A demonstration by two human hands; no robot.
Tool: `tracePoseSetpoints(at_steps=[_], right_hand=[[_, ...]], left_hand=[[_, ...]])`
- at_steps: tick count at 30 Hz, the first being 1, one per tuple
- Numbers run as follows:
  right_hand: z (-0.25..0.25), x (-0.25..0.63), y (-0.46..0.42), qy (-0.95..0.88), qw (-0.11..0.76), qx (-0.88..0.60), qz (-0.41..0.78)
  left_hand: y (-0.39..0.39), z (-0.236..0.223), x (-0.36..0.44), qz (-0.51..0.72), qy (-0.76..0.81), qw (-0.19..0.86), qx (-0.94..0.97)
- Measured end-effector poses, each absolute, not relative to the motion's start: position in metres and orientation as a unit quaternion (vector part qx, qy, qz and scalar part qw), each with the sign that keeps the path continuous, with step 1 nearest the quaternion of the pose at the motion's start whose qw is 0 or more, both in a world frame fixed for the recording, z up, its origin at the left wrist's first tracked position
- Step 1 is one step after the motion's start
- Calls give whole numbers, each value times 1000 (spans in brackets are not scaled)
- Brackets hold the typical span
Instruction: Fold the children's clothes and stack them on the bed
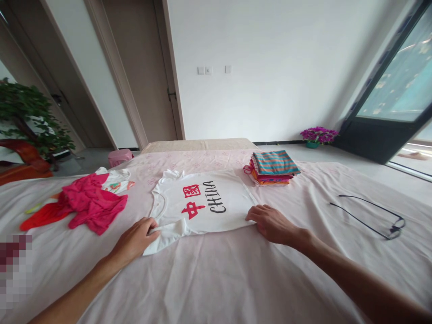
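Note:
A white T-shirt [232, 198] with red characters and the black word CHINA lies spread flat on the bed sheet, its neckline toward the left. My left hand [140, 234] pinches the shirt at its near left side, by the shoulder and near sleeve. At the near right corner, by the hem, my right hand [272, 223] has its fingers closed on the fabric. Beyond my right hand stands a stack of folded clothes [275, 164], topped by a teal and orange striped piece. Left of the shirt is a loose heap of pink, red and white clothes [91, 198].
Black-framed glasses [393, 229] lie on the sheet at the right. A beige-covered surface [202, 145] adjoins the far edge. On the floor are a pink stool [120, 156] and a pot of purple flowers [319, 135]. A leafy plant [30, 117] stands at the left.

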State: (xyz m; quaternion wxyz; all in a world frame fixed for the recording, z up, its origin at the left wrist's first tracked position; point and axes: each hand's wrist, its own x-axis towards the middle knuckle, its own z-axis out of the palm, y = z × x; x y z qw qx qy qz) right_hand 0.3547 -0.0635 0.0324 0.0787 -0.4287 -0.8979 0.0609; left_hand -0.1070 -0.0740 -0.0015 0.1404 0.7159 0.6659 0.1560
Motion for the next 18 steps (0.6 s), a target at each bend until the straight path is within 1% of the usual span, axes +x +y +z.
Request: tracePoseSetpoints(at_steps=[2, 5, 7, 10, 13, 18], right_hand=[[29, 356, -58, -892, 73, -445, 38], [31, 358, -42, -874, 87, -476, 39], [37, 360, -24, -861, 105, -496, 48], [45, 362, 16, -841, 126, -522, 64], [43, 360, 61, -827, 126, -540, 91], [19, 355, 112, -815, 132, -552, 118]], left_hand=[[-70, 0, -109, 215, 664, 175, 695], [-56, 9, -110, 322, 647, 210, 659], [-39, 18, -109, 374, 642, 194, 640], [-1, 29, -108, 414, 643, 135, 630], [43, 32, -106, 423, 630, 97, 643], [91, 17, -105, 326, 659, 60, 675]])
